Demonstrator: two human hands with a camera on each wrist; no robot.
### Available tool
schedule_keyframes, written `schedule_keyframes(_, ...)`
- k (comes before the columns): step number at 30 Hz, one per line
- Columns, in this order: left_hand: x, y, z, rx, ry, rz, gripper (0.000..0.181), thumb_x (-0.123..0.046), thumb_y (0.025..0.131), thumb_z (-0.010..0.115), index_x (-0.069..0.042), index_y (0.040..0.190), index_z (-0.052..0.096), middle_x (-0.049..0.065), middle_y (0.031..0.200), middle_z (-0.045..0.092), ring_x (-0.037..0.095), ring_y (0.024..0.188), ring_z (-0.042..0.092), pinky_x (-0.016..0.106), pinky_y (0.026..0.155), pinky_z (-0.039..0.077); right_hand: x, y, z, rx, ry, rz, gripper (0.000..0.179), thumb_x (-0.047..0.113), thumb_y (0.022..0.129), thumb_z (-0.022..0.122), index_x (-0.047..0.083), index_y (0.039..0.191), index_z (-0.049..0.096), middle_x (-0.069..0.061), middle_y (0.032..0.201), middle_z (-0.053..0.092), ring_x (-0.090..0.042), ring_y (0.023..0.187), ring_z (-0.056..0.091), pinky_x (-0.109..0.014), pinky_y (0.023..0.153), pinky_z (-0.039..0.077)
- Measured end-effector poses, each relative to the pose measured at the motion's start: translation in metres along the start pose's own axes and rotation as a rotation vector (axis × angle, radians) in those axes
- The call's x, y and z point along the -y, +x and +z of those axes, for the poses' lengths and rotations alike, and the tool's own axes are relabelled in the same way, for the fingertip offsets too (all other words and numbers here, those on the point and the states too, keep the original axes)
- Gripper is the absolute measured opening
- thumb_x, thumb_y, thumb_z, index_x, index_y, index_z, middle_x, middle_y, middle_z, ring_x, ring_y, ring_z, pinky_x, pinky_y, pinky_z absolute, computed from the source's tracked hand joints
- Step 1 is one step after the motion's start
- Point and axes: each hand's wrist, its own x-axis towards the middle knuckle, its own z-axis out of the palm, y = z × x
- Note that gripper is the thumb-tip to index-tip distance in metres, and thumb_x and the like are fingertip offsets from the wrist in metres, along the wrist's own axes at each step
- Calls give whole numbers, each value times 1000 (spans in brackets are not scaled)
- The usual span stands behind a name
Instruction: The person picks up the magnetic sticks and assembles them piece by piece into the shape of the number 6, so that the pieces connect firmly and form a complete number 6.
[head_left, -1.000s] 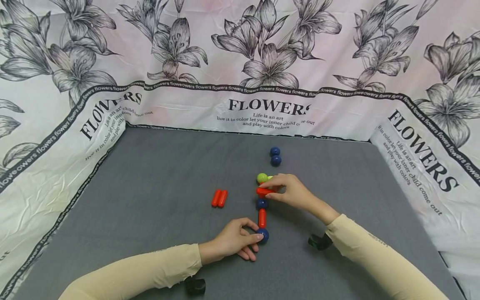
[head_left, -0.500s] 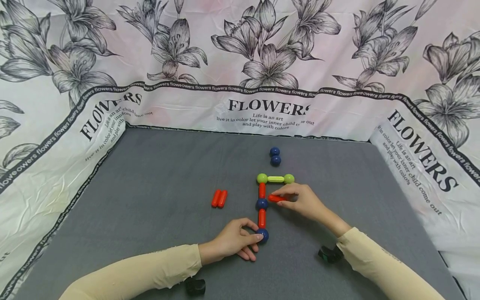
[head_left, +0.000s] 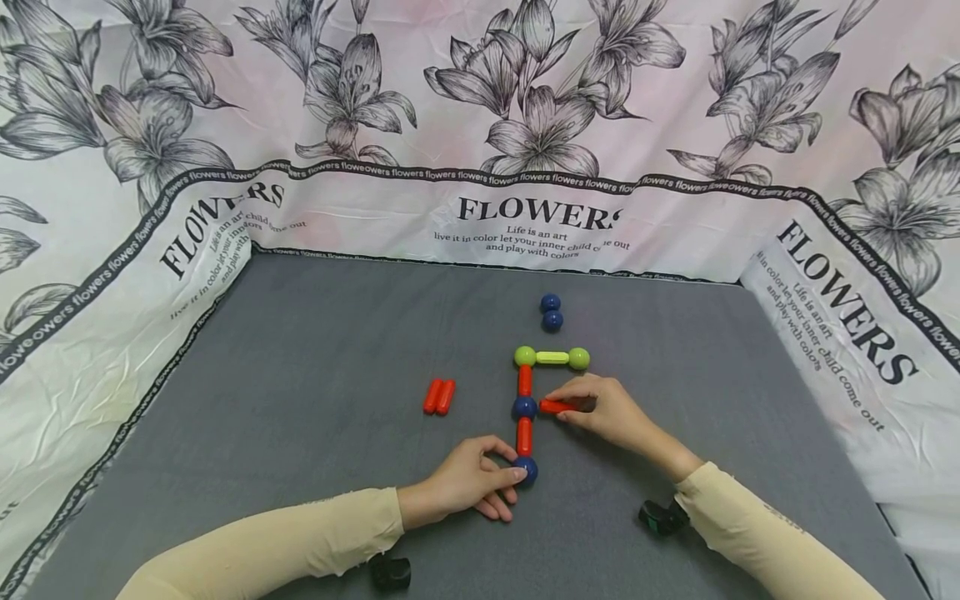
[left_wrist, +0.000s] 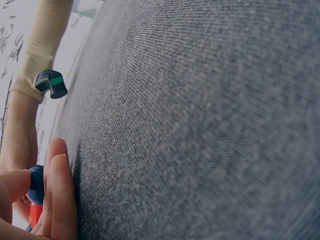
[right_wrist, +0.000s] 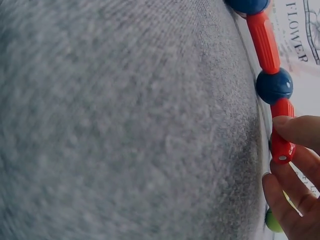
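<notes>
In the head view my left hand (head_left: 476, 479) pinches a blue ball (head_left: 527, 472) between thumb and fingers. From that ball a red magnetic rod (head_left: 524, 437) runs up to a middle blue ball (head_left: 524, 407). Above it, another red rod (head_left: 525, 381) meets a green ball (head_left: 524, 357), and a light green rod (head_left: 552, 358) links this to a second green ball (head_left: 578, 358). My right hand (head_left: 611, 412) pinches a loose-ended red magnetic rod (head_left: 558, 407), lying sideways just right of the middle blue ball. Whether they touch, I cannot tell.
Two red rods (head_left: 438, 397) lie side by side to the left. Behind the joined pieces are two more blue balls (head_left: 551, 312), touching. Grey cloth (head_left: 315, 350) covers the table, and a flower-printed curtain (head_left: 360, 208) hangs around its back and sides.
My right hand has moved right and toward me with its red rod, from over the upper red rod to beside the middle blue ball. The left hand has stayed put.
</notes>
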Motion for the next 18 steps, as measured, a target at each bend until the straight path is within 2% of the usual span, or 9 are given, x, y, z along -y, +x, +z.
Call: schedule_keyframes(18,-1,-1,1,-11,4,7,32,-24,92,71,-9,117,58,8,76,73,12,55,68,26,51,58,4,2,3,18,-74,-16,28,12,83,80,22,108,76,6,103,74,-10,91,65,-24,78,56)
